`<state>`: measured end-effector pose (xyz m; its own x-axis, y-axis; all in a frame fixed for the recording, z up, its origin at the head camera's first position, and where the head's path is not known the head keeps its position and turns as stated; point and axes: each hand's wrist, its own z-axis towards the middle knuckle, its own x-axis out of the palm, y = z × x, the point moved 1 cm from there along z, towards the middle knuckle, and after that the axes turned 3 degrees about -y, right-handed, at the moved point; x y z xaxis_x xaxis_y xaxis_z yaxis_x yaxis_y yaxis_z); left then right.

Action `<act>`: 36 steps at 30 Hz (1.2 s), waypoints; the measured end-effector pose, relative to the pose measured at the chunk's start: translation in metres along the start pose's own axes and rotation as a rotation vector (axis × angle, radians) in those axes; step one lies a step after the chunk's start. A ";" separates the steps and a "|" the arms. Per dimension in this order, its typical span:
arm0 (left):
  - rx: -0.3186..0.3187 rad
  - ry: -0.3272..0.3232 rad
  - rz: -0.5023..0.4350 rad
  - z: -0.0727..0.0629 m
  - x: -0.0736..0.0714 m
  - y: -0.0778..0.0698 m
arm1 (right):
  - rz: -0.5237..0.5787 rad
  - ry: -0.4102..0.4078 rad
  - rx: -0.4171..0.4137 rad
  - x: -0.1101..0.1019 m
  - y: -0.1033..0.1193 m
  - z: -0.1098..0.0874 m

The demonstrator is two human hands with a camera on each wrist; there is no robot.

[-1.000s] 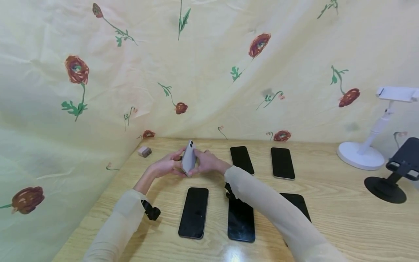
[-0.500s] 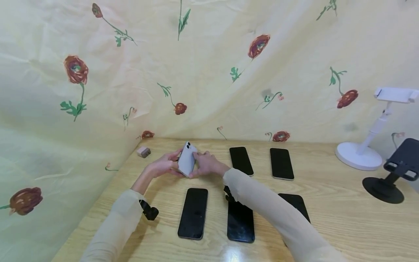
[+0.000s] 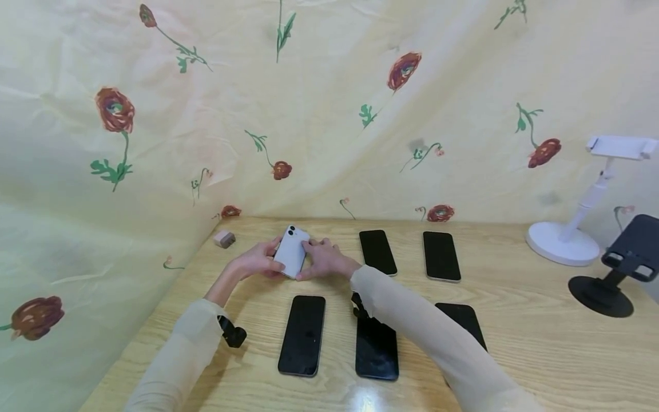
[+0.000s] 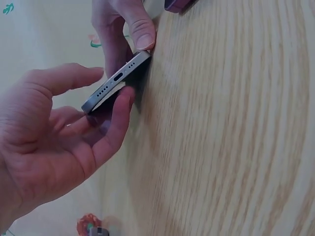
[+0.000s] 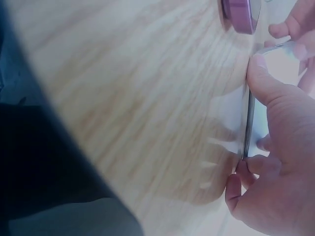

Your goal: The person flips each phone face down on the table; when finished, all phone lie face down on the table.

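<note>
Nearby, dark phones (white phone apart)

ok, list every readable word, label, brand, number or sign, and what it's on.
None readable in any view.
White phone: no legible lettering on the visible back or bottom edge; fingers cover part.
Dark-screened phones: no text visible on the screens.
Small pink block: too small to tell.
White stand, black stand: nothing legible.
</note>
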<state>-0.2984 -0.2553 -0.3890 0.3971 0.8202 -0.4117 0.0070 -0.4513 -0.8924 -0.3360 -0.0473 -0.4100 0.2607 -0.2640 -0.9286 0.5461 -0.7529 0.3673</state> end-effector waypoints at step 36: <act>-0.168 -0.034 0.429 -0.001 0.004 0.007 | 0.068 0.076 0.027 -0.004 -0.001 0.000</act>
<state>-0.2962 -0.2558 -0.3965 0.3666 0.5566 -0.7455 -0.0014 -0.8009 -0.5987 -0.3374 -0.0452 -0.4072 0.3567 -0.2687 -0.8947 0.5038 -0.7512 0.4265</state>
